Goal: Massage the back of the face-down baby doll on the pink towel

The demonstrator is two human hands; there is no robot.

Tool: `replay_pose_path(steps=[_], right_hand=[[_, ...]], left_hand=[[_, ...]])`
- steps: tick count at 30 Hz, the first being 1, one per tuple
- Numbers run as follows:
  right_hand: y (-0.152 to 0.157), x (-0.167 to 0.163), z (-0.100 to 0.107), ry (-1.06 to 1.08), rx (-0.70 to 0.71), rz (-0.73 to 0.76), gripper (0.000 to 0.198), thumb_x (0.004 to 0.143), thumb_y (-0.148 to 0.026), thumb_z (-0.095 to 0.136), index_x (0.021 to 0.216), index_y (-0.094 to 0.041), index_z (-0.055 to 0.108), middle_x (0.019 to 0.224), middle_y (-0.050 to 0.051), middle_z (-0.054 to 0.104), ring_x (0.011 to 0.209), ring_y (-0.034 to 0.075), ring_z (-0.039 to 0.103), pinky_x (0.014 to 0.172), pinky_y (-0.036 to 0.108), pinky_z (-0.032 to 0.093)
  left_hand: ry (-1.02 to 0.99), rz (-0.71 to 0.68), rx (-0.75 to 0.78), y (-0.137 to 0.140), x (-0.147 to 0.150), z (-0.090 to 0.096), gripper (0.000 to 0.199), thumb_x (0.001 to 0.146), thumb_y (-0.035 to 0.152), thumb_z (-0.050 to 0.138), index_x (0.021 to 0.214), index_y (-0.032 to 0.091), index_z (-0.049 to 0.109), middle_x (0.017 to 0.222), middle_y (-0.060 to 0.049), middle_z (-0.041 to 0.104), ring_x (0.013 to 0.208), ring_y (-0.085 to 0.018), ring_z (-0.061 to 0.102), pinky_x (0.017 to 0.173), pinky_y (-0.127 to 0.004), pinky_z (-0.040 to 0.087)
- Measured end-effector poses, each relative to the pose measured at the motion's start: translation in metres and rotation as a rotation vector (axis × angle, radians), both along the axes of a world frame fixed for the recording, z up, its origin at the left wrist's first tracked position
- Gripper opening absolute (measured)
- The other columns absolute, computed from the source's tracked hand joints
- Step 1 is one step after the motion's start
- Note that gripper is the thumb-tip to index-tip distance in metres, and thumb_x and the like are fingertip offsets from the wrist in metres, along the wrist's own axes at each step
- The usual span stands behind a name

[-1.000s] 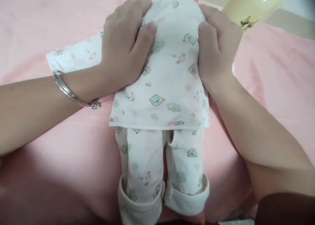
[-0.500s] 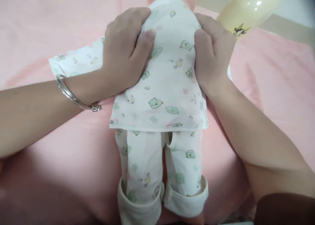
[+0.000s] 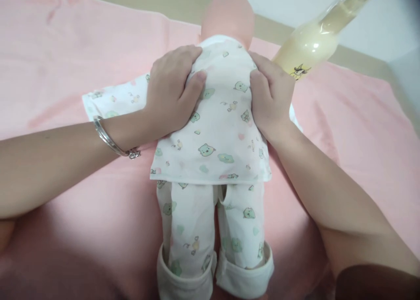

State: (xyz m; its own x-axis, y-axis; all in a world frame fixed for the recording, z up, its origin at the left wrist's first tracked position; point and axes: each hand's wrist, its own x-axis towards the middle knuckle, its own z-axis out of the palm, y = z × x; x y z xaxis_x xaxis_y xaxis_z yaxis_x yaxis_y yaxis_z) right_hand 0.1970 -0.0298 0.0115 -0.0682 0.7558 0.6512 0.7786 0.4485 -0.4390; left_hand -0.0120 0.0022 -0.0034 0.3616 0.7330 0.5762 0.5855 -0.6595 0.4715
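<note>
A baby doll (image 3: 228, 15) with a smooth pinkish head lies on a pink cloth, its legs towards me; no face shows. It wears a white printed shirt (image 3: 216, 112) with green bears and clouds, and matching trousers (image 3: 193, 225) with rolled-up cuffs. My left hand (image 3: 175, 88) is wrapped round the left side of the doll's upper body, thumb on the shirt. On the opposite side, my right hand (image 3: 272, 94) holds it likewise. The fingertips of both hands are partly hidden by the doll's body.
The pink cloth (image 3: 59, 64) covers the surface all around. Beyond the right hand lies a pale yellow bottle (image 3: 311, 42) with a cow drawing, its neck pointing to the upper right. A white wall (image 3: 285, 2) stands behind a beige edge.
The view has tilted upward, so more of the doll's head and the bottle shows. Both hands keep their places on the doll's sides.
</note>
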Motion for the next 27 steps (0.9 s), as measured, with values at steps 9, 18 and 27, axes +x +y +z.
replay_pose_path(steps=[9,18,27], right_hand=[[0.0004,0.0052,-0.0045,-0.007,-0.014,0.034,0.036,0.092,-0.021,0.033,0.103,-0.027,0.067,0.076,-0.001,0.056,0.079,0.02,0.059,0.08,0.04,0.05],[-0.0005,0.0037,-0.003,-0.006,0.0,0.03,0.034,0.091,-0.02,0.034,0.096,-0.027,0.067,0.075,-0.001,0.054,0.074,0.018,0.056,0.076,0.037,0.049],[-0.0004,0.0022,-0.0024,0.014,-0.019,0.024,0.036,0.089,-0.02,0.034,0.098,-0.024,0.068,0.071,0.0,0.051,0.076,0.019,0.057,0.077,0.037,0.046]], left_hand=[[0.024,0.025,-0.105,-0.0053,-0.0012,0.005,0.053,0.094,0.048,0.026,0.136,0.03,0.052,0.145,0.0,0.057,0.137,-0.025,0.049,0.119,-0.044,0.034],[0.01,0.0,-0.023,-0.0025,-0.0003,0.0005,0.051,0.097,0.042,0.031,0.136,0.016,0.053,0.142,-0.008,0.059,0.133,-0.027,0.052,0.116,-0.047,0.037],[0.022,0.015,-0.019,-0.0028,-0.0006,-0.0004,0.047,0.098,0.042,0.031,0.135,0.022,0.052,0.143,-0.003,0.059,0.134,-0.024,0.052,0.116,-0.045,0.038]])
